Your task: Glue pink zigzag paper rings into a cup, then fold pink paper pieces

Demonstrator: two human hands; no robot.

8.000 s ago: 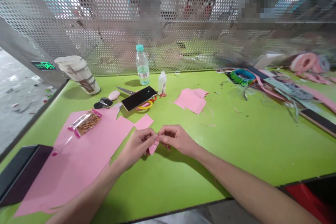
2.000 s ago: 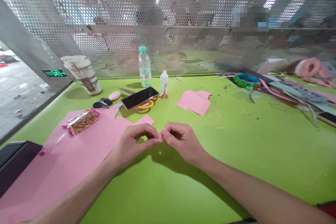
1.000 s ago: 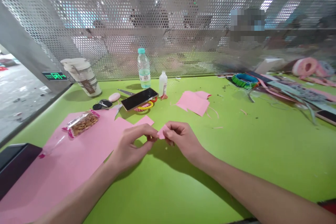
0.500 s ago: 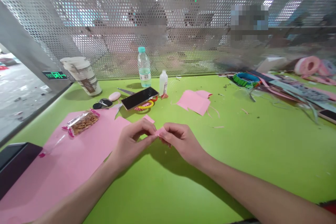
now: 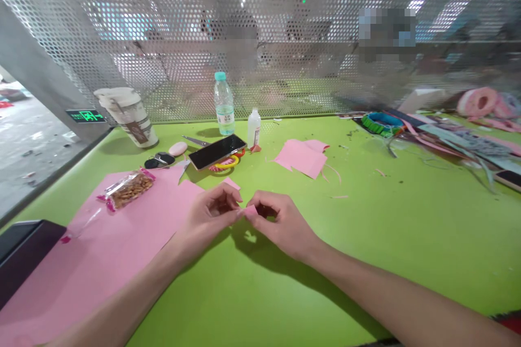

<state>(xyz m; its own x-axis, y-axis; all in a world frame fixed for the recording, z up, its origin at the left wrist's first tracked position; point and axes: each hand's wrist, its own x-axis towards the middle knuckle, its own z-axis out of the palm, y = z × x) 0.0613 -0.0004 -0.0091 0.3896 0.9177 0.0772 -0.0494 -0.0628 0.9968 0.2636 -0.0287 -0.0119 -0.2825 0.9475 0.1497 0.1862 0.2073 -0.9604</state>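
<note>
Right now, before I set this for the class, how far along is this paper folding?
Done: a small folded pink shape sits beside the white bottle, and a pink sheet lies already cut. In hand: the left hand and right hand pinch a small pink paper piece. Left: the large pink sheet lies flat, unfolded.

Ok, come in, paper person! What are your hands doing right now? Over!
Left hand, right hand: fingertips pinching small pink paper piece. Large pink paper sheet by left hand.

Head cam only, fwd & down, close over hands (image 5: 211, 216), green table (image 5: 391, 260).
</note>
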